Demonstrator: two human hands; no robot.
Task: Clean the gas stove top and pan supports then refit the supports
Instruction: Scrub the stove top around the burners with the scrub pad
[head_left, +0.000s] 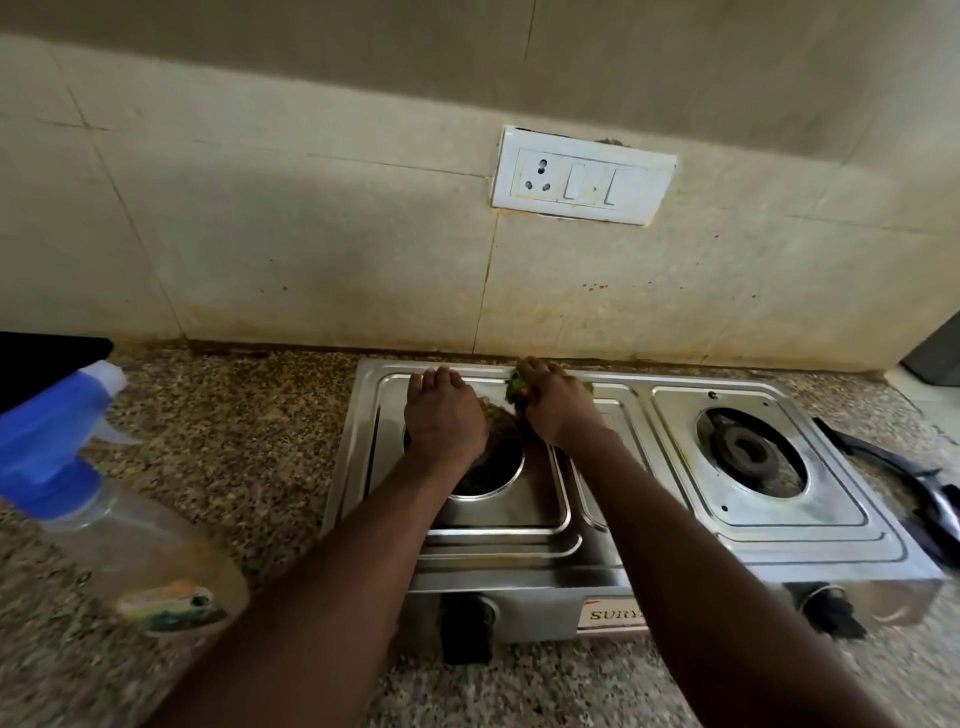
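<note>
Steel two-burner stove (519, 571) on counter (234, 441), supports off; black pan support (883, 460) beside right edge.

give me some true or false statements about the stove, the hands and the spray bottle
1. The right hand grips a green scrubber at the back of the stove. True.
2. A support sits on the right burner. False: it is bare; a black pan support lies on the counter right of the stove.
3. The left hand rests on the stove top at the left burner. True.
4. The spray bottle is right of the stove. False: left.
5. A plug is in the wall socket. False: none.
</note>
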